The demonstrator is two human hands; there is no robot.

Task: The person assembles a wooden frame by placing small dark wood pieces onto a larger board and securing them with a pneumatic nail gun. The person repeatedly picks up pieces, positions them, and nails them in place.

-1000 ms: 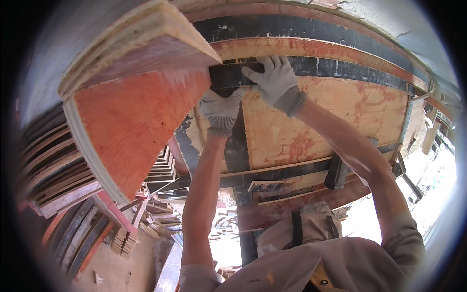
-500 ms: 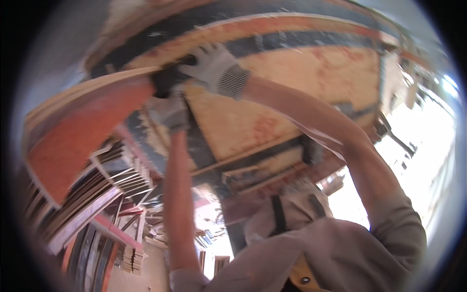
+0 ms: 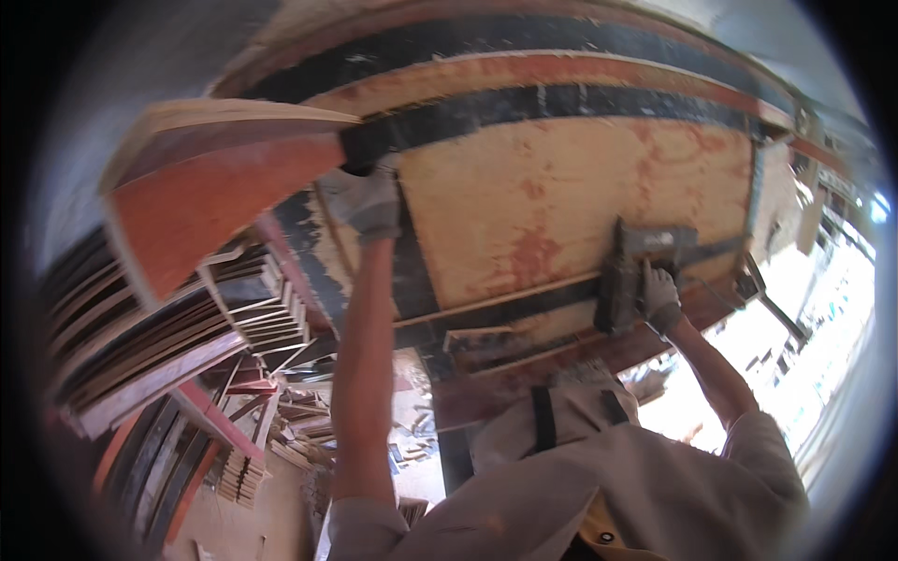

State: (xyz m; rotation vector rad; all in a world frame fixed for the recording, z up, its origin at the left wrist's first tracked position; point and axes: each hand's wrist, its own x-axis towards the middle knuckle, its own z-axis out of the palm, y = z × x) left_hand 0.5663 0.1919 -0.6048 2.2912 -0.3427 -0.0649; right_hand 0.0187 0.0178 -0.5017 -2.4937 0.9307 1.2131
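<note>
Two gloved hands, one nail gun (image 3: 659, 240) and one angled plywood piece (image 3: 229, 196), made of two panels meeting along an edge, are in view. Two long black strips (image 3: 552, 101) curve across the worktop's (image 3: 599, 187) far side. The right hand (image 3: 662, 297) is closed around the nail gun, at the worktop's near right; its long dark part runs far to near, the upper body sideways. The left hand (image 3: 368, 201) touches the plywood's narrow end, fingers partly hidden; whether it grips, I cannot tell. The plywood's long axis runs left to right, narrow end rightward. Stacked boards (image 3: 159, 351) stand at left.
</note>
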